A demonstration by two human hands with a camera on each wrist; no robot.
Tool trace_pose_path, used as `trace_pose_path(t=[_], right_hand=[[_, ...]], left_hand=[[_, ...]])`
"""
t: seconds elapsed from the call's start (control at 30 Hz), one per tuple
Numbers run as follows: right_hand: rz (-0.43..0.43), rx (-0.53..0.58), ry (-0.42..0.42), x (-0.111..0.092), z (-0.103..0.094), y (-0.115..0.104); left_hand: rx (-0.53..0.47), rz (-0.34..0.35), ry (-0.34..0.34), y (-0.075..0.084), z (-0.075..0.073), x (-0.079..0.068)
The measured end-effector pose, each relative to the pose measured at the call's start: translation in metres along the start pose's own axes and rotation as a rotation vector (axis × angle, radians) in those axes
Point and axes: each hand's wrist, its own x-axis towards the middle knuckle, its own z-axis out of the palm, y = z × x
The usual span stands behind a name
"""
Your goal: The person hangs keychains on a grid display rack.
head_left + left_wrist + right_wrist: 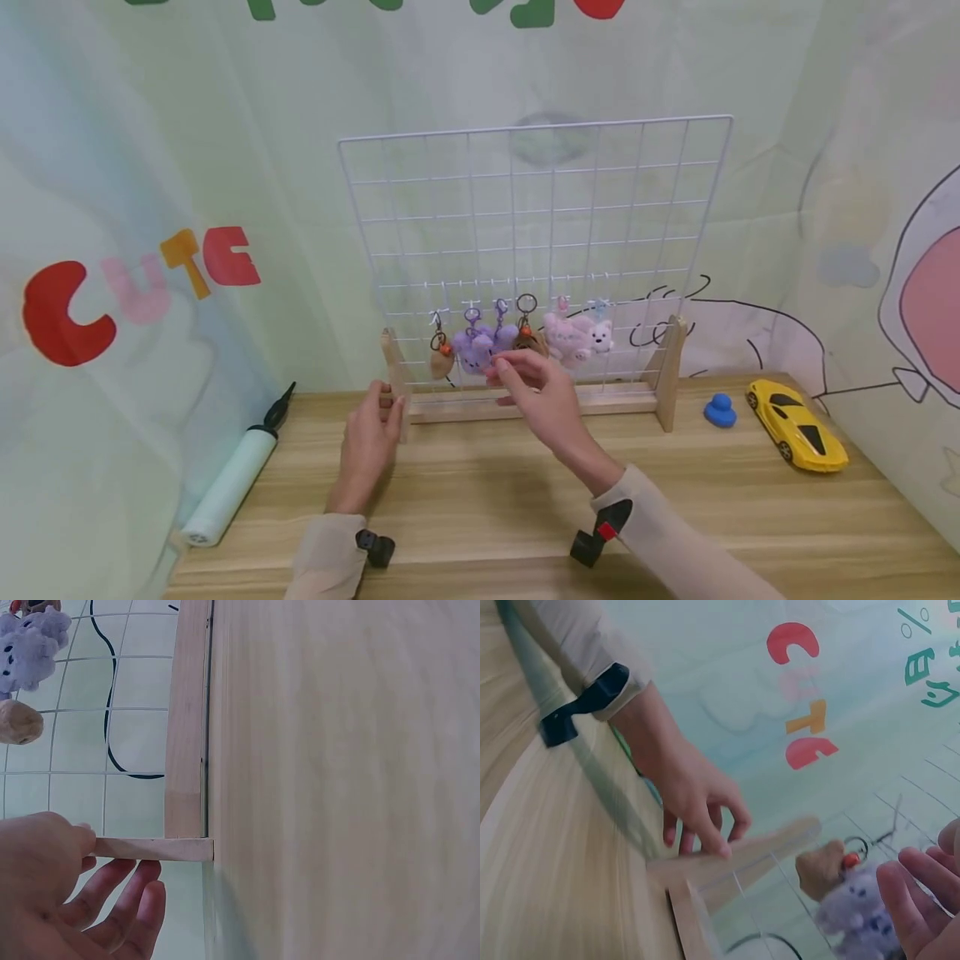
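Observation:
A white wire grid rack stands upright in wooden feet, with several plush keychains on its hooks. My left hand pinches the rack's left wooden foot, thumb on one side and fingers on the other. In front of the hanging row is my right hand, its fingertips close to a purple plush keychain. The right wrist view shows those fingers loosely bent, with nothing visible between them. A brown plush keychain hangs left of the purple one; a pink plush and a white bear hang to the right.
On the wooden table, a pale green hand pump lies at the left. A blue knobbed object and a yellow toy car are at the right. A printed curtain hangs behind the rack.

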Motion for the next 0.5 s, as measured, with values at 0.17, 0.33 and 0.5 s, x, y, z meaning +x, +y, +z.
trace_pose_path(t=[0.17,0.33,0.5], right_hand=[[0.031,-0.087,0.029,-0.021,-0.05,0.005],[0.068,-0.244,0.106,-0.039,-0.112,0.015],[0.165,-0.433,0.201,-0.055,-0.181,0.016]], left_hand=[[-0.014,0.011,0.004,0.001,0.001,0.001],[0.005,0.01,0.001,0.0,0.0,0.001],[0.045,0.006,0.003,0.001,-0.007,0.0]])
